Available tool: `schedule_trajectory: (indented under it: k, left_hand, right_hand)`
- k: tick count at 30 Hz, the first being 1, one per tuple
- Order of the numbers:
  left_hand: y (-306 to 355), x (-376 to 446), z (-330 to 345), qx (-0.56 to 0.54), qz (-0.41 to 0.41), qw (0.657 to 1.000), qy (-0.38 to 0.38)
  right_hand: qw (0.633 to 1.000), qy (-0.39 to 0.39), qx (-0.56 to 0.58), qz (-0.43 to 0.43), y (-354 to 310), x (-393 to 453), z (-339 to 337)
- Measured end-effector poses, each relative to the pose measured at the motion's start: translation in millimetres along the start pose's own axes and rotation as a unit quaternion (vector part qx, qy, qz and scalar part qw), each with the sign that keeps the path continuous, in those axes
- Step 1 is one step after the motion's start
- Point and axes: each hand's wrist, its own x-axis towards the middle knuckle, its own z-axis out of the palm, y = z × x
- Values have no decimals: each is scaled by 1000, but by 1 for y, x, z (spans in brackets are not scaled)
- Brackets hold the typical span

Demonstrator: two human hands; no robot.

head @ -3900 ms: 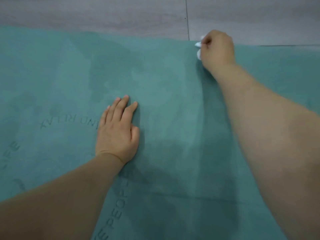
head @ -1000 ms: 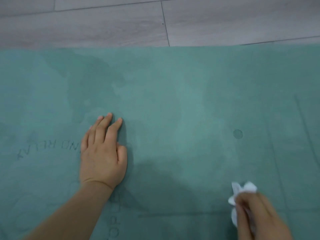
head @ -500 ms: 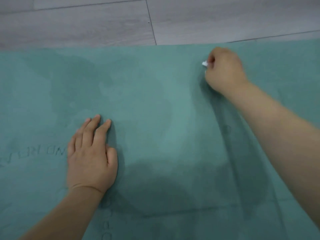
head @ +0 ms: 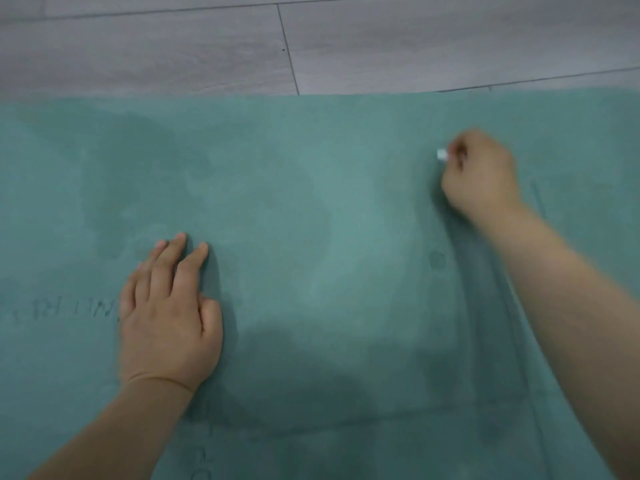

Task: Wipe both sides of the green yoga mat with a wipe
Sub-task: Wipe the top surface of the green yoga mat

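Green yoga mat (head: 346,237) lies flat on the grey plank floor (head: 173,46), filling most of the view. Long axis runs left to right across us; far edge parallel to the boards. We judge it soft, light, floppy, with a suede-like nap that drags; best lifted at an edge for flipping. Left hand (head: 169,317) rests flat, fingers spread little, pinning it. Right hand (head: 481,174), grip curled tight round a white wipe (head: 441,154), presses near the far edge.
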Motion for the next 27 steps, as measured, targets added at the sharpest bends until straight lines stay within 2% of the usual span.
schedule_trajectory:
  k: [3, 6, 11, 15, 18, 20, 22, 27]
  left_hand:
    - [-1, 0, 0, 6, -1, 1000, -8]
    - [-1, 1, 0, 6, -6, 1000, -11]
    - [1, 0, -2, -1, -7, 1000, -14]
    - [2, 0, -3, -6, -11, 1000, -13]
    - [2, -1, -3, -5, -13, 1000, -20]
    - [2, -1, -3, -2, -14, 1000, -20]
    - [2, -1, -4, 0, -13, 1000, -19]
    - [1, 1, -3, 10, -3, 1000, -21]
  right_hand:
    - [995, -50, -57, 57, -15, 104, 11]
    - [992, -67, -75, 76, -23, 98, 11]
    - [999, -13, 9, 41, 0, -72, -7]
    - [994, -63, 55, 64, 3, -230, -45]
    - [984, -99, 87, 120, 4, -284, -57]
    - [979, -107, 89, 149, 3, -275, -57]
    - [983, -88, 96, 128, -12, -243, -54]
    - [984, -20, 170, -43, -121, -127, -3]
